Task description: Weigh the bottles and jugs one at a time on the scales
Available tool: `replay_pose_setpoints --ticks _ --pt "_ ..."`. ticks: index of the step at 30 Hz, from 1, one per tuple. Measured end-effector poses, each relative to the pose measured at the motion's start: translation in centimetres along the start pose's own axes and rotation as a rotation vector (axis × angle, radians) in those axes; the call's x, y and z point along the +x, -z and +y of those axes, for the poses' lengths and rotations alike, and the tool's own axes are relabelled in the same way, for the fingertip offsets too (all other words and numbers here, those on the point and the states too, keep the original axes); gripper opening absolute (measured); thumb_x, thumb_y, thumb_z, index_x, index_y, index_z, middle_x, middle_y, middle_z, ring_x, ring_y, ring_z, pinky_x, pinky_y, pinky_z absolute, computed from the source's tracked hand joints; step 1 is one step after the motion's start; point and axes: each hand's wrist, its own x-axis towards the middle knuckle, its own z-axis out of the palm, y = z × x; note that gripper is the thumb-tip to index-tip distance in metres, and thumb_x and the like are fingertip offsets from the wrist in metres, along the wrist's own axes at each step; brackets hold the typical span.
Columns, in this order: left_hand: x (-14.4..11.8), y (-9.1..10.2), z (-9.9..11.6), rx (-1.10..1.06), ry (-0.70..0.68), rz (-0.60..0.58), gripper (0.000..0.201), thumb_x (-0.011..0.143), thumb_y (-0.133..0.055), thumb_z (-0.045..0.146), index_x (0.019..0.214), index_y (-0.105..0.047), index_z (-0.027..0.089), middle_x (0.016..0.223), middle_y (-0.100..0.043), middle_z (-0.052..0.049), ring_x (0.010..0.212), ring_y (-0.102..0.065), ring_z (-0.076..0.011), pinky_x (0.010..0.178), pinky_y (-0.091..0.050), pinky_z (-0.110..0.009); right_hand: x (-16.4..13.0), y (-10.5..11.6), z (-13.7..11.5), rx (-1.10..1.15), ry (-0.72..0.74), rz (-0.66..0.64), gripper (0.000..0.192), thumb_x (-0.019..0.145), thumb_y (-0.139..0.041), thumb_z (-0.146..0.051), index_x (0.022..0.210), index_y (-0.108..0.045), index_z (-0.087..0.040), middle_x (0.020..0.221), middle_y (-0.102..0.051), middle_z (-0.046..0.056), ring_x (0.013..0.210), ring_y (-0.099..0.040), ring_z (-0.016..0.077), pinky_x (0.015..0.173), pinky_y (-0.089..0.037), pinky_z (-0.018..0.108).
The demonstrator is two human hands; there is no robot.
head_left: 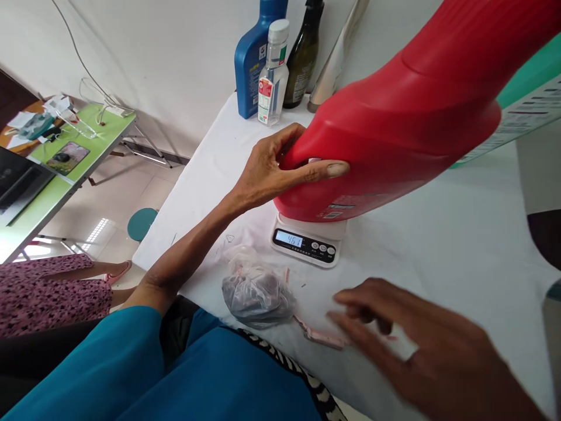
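Scale (309, 241) display reads 461; the labels on the far bottles are illegible. Left hand (280, 169), fingers spread, clasps the base of the tilted red jug (394, 123) resting on the scale. Right hand (421, 351), blurred and open, hovers near pink scraps (322, 337).

Red jug (412, 111) on a white scale (307, 242); white worktop (460, 245). Behind stood a blue bottle (252, 64), a clear bottle (272, 76) with red-and-white label, and a dark olive bottle (303, 58). Teal sleeve (109, 362); pink floral-print cloth (48, 292); lime-green side table (87, 158).
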Motion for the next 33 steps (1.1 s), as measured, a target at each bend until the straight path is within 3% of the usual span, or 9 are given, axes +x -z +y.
replay_pose_setpoints --ticks 3,6,11,15,19,23,25,27,33 --pt "-0.6 0.5 -0.3 -0.012 -0.134 0.042 0.040 0.084 -0.085 0.056 0.089 -0.066 0.022 0.087 -0.060 -0.001 0.079 -0.057 -0.0144 0.073 -0.045 -0.031 0.7 -4.0 -5.2 -0.137 0.261 -0.053 0.016 0.104 -0.062 -0.019 0.116 -0.072 -0.020 0.115 -0.080 0.012 0.109 -0.074 0.0276 0.094 -0.059 0.041" --pt "-1.4 1.0 -0.4 0.039 -0.171 0.260 0.036 0.092 -0.074 0.063 0.097 -0.066 0.027 0.098 -0.063 -0.003 0.090 -0.063 -0.0201 0.078 -0.049 -0.035 2.2 -9.2 -8.1 -0.348 0.380 -0.047 0.031 0.103 -0.058 -0.018 0.132 -0.069 -0.014 0.138 -0.073 0.019 0.134 -0.063 0.0359 0.109 -0.051 0.055" --pt "-3.9 3.4 -0.2 0.118 -0.097 0.374 0.035 0.094 -0.073 0.060 0.094 -0.067 0.026 0.096 -0.066 -0.005 0.084 -0.061 -0.0190 0.075 -0.050 -0.035 2.8 -14.2 -8.2 -0.665 0.191 -0.243 0.037 0.101 -0.062 -0.026 0.135 -0.068 -0.012 0.142 -0.069 0.023 0.135 -0.061 0.0422 0.113 -0.049 0.061" --pt "-7.1 6.5 0.6 0.131 0.077 0.125 0.036 0.094 -0.076 0.055 0.093 -0.068 0.020 0.084 -0.064 -0.002 0.075 -0.057 -0.0135 0.071 -0.048 -0.029 2.0 -14.2 -6.8 -0.706 0.166 -0.221 0.031 0.096 -0.063 -0.012 0.125 -0.070 -0.013 0.125 -0.075 0.020 0.111 -0.070 0.0373 0.088 -0.061 0.054" --pt "-10.1 9.0 1.2 0.195 0.337 -0.383 0.035 0.087 -0.084 0.047 0.102 -0.071 0.018 0.097 -0.071 -0.005 0.086 -0.065 -0.0156 0.080 -0.054 -0.030 1.8 -12.7 -5.9 -0.550 0.227 -0.123 0.025 0.092 -0.060 -0.004 0.114 -0.069 -0.013 0.103 -0.075 0.013 0.089 -0.070 0.0273 0.071 -0.059 0.040" --pt "-12.4 9.8 0.0 -0.005 0.356 -0.728 0.094 0.059 -0.100 0.053 0.141 -0.064 0.023 0.141 -0.067 -0.014 0.131 -0.063 -0.0320 0.110 -0.053 -0.047 2.0 -10.4 -6.1 -0.152 0.222 0.049 0.030 0.094 -0.063 -0.013 0.124 -0.060 -0.013 0.110 -0.075 0.016 0.097 -0.071 0.0292 0.080 -0.061 0.043" --pt "-13.0 9.5 -0.6 -0.146 0.367 -0.787 0.115 0.051 -0.103 0.056 0.151 -0.057 0.024 0.144 -0.065 -0.015 0.135 -0.061 -0.0359 0.110 -0.053 -0.050 2.0 -9.4 -6.4 0.097 0.191 0.185 0.040 0.093 -0.069 -0.015 0.131 -0.054 -0.018 0.109 -0.074 0.013 0.099 -0.072 0.0275 0.086 -0.063 0.043" --pt "-13.3 8.8 -0.6 -0.253 0.387 -0.809 0.111 0.054 -0.102 0.056 0.150 -0.058 0.023 0.138 -0.069 -0.015 0.128 -0.065 -0.0350 0.105 -0.056 -0.046 1.9 -9.1 -6.4 0.278 0.139 0.306 0.052 0.090 -0.076 -0.017 0.135 -0.049 -0.024 0.110 -0.072 0.010 0.100 -0.073 0.0265 0.088 -0.065 0.042" --pt "-13.3 6.1 1.4 -0.097 0.368 -0.687 0.046 0.085 -0.086 0.037 0.126 -0.074 0.018 0.116 -0.077 -0.011 0.103 -0.070 -0.0243 0.092 -0.056 -0.034 -0.9 -9.5 -4.2 0.372 0.036 0.306 0.053 0.088 -0.078 -0.016 0.133 -0.052 -0.025 0.123 -0.067 0.013 0.116 -0.069 0.0312 0.095 -0.063 0.048"
